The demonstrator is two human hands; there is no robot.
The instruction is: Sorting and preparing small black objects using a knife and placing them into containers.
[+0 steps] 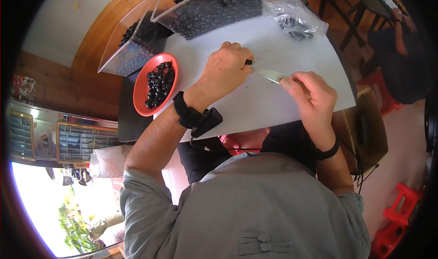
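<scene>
My left hand, a black band on its wrist, is closed over the white tabletop. Its fingertips pinch a small black part, mostly hidden by the fingers. Just to the right, my right hand grips a small knife. The pale blade points left toward the black part, with a short gap between them. Tiny dark crumbs lie on the table under the blade. An orange-red bowl left of my left wrist holds several small black ring-shaped parts.
Two clear bins, a large one at the far edge and another at the far left, hold many black parts. A clear plastic bag lies far right. A cardboard box stands right of the table, near red stools. Another person sits far right.
</scene>
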